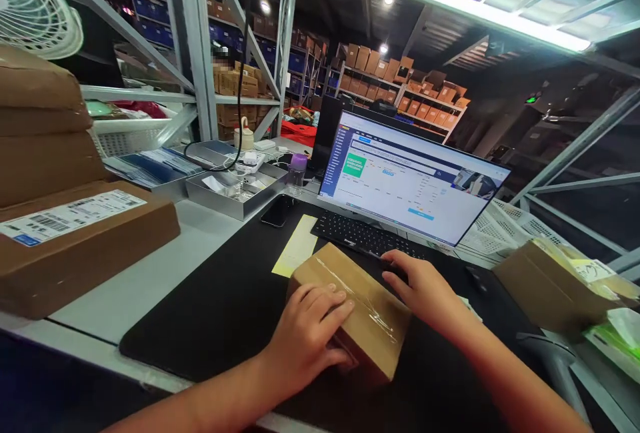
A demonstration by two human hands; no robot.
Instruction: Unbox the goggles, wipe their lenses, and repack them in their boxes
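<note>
A small brown cardboard box [367,283] sits at an angle on the black desk mat [215,299], with shiny clear tape along its top. My left hand [315,323] grips its near left side, fingers over the top and thumb lower down on the side face. Just beyond the box's far right edge is my right hand [420,283], fingers curved and thumb apart from them. Its fingertips are close to the front edge of the black keyboard [365,233]; I see nothing held there. A yellow paper slip [297,246] lies behind the box.
A lit monitor [405,179] stands behind the keyboard. Left are stacked cartons [90,246], a metal tray [240,199] and a phone [277,211]. On the right are an open carton [545,286], a handheld scanner [555,359] and a tissue pack [617,339].
</note>
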